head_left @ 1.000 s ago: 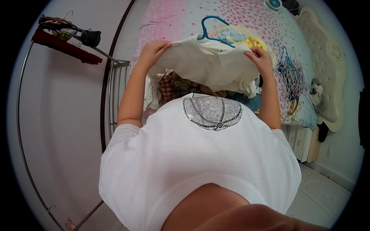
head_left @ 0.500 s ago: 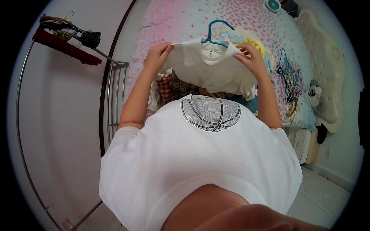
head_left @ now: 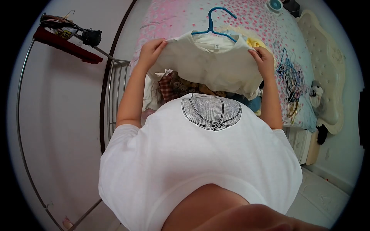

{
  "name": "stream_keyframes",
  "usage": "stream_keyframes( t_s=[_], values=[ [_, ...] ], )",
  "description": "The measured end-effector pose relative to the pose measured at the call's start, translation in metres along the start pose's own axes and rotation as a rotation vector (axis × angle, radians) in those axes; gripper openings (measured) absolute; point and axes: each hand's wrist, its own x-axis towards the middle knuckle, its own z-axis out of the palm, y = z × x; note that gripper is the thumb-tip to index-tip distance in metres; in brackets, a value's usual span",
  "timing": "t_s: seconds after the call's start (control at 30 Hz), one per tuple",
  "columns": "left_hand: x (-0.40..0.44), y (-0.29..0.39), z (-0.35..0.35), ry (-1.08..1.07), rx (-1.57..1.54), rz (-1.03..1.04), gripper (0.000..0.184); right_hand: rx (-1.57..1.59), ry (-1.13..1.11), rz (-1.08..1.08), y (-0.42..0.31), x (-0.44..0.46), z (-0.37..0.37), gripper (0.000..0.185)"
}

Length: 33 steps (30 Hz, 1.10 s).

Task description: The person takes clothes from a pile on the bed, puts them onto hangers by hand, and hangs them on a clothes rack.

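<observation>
A white shirt (head_left: 208,67) is spread out between my two hands, its neckline at the top. Inside the neck sits a blue hanger (head_left: 211,27), its hook pointing up and curving right over the bed. My left hand (head_left: 151,53) pinches the shirt's left shoulder between thumb and fingers. At the right shoulder, my right hand (head_left: 263,59) grips the fabric the same way. The hanger's arms are mostly hidden inside the cloth.
Beyond the shirt lies a bed (head_left: 173,19) with a floral sheet and yellow clothing (head_left: 254,41). A pile of hangers (head_left: 291,77) rests at its right. Patterned clothes (head_left: 181,85) lie below the shirt. A metal rack (head_left: 19,115) with a dark red cloth (head_left: 65,46) stands left.
The shirt and hanger first dipped slightly, then rose. My right hand moved inward to the collar, then back out to the shoulder. The neckline now lies wider and flatter around the hanger.
</observation>
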Motion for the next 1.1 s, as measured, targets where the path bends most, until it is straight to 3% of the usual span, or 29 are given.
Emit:
stream_keyframes(
  t_s=[0.13, 0.23, 0.5, 0.6, 0.8, 1.1],
  values=[
    [0.002, 0.006, 0.013, 0.06, 0.137, 0.117, 0.033, 0.059, -0.002, 0.026, 0.009, 0.001, 0.006, 0.022],
    [0.003, 0.0, 0.008, -0.046, 0.108, -0.102, 0.024, 0.079, -0.071, 0.012, 0.019, 0.003, 0.022, 0.024],
    [-0.045, -0.004, -0.004, 0.129, 0.157, -0.246, 0.023, -0.054, -0.349, -0.024, 0.033, 0.024, 0.046, 0.032],
    [-0.07, -0.008, -0.008, 0.17, 0.084, -0.318, 0.023, 0.061, -0.256, -0.134, 0.021, 0.03, 0.064, 0.031],
    [-0.123, -0.021, -0.052, 0.313, 0.068, -0.366, 0.022, -0.14, -0.054, -0.409, -0.055, 0.047, 0.115, 0.031],
    [-0.233, -0.021, -0.203, 0.42, 0.041, -0.511, 0.022, 0.05, 0.27, -0.594, -0.235, 0.064, 0.233, 0.032]
  ],
)
